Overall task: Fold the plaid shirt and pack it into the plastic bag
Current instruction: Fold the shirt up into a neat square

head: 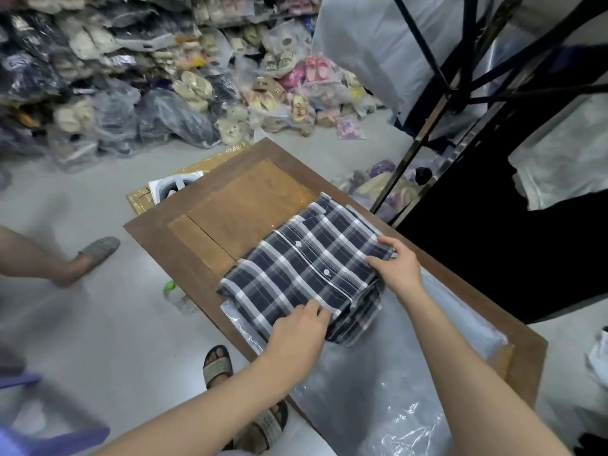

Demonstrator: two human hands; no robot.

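Evidently the fingers [387,242] of the right hand [399,269] are curled with the thumb round the side edge of the folded shirt [302,268], right of frame centre, probably to keep the layers together. The left hand [297,332] is bent over the shirt's near corner, lower centre. Its thumb is hidden, so a clamp cannot be confirmed. The shirt is laid flat, buttons up, between both hands and partly over the plastic bag [378,383], which is spread towards the lower right on the table [197,255], seemingly ready for packing.
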